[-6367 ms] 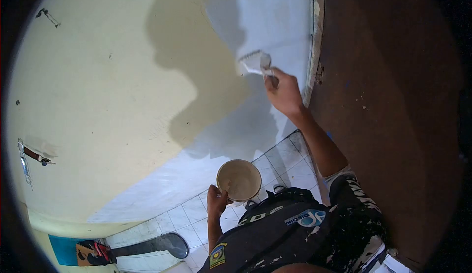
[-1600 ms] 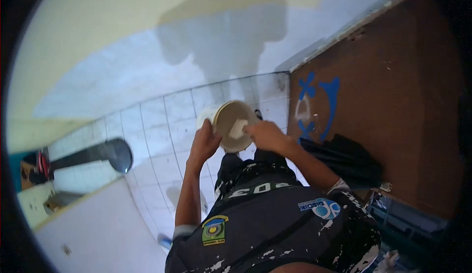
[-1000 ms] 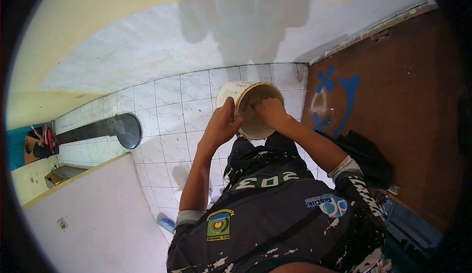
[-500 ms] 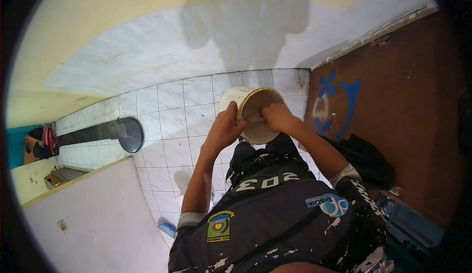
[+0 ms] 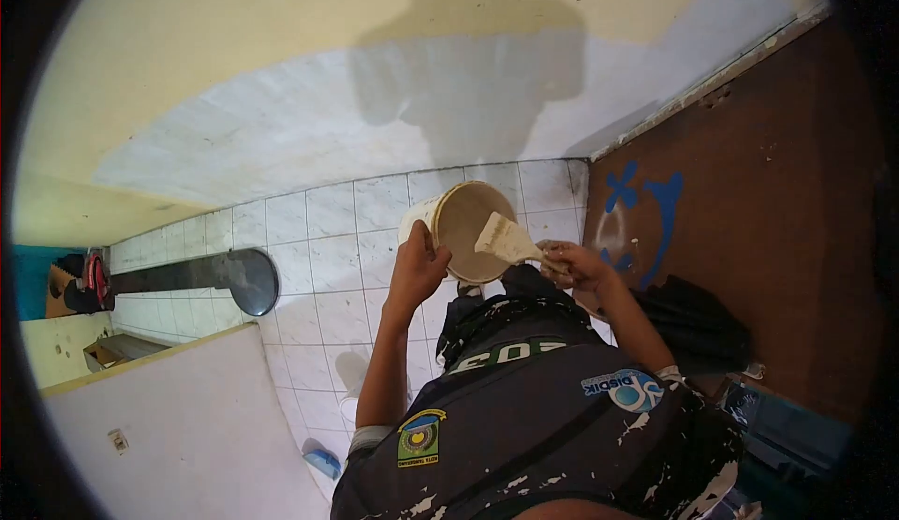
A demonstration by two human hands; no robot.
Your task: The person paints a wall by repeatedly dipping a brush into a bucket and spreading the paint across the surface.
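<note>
A white bucket [image 5: 423,220] is tilted with its mouth toward me, and its inside looks pale and coated. My left hand [image 5: 419,269] is closed on the bucket's left rim, thumb inside the edge. In my right hand [image 5: 573,267] is the handle of a wide brush [image 5: 508,239], whose pale, coated bristles point up and left in front of the bucket's mouth. Whitish smears show on my right fingers.
Ahead is a wall [image 5: 281,98], part yellow, part white, above a tiled floor [image 5: 323,267]. A brown panel [image 5: 749,192] with blue marks stands at right, dark cloth [image 5: 698,323] beside it. A dark rounded-end surface [image 5: 248,281] and low wall [image 5: 169,417] are at left.
My right hand has come out of the bucket toward the right, bringing the brush into view. My left hand and the bucket have shifted slightly left and lower in view.
</note>
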